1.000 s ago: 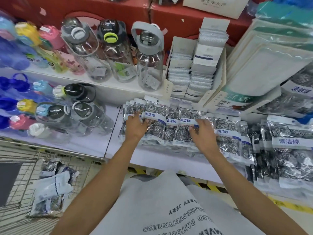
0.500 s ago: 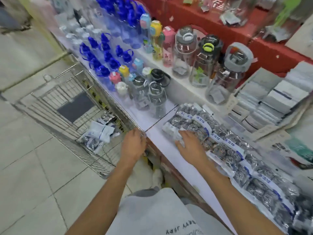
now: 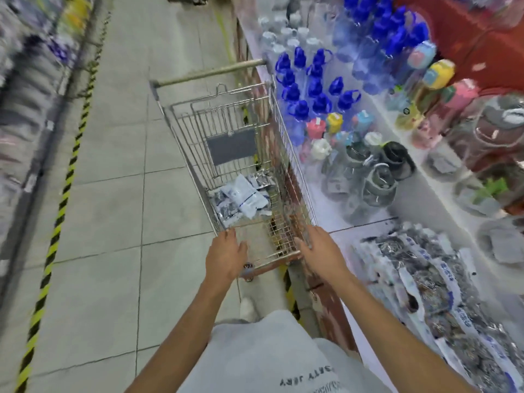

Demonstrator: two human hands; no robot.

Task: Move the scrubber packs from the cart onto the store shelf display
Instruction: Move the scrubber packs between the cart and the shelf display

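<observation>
Head view shows both hands off the shelf display [image 3: 334, 222] since a second ago, left hand [image 3: 225, 258] and right hand [image 3: 320, 255] empty, fingers relaxed, reaching toward the cart [image 3: 224, 114] where remaining scrubber packs [image 3: 241, 198] lie.

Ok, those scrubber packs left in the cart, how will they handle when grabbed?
The scrubber packs lie slumped and overlapping in the cart, so probably floppy plastic bags, likely light. The film looks glossy and may slip in a loose pinch. Both the left hand and right hand are empty.
</observation>
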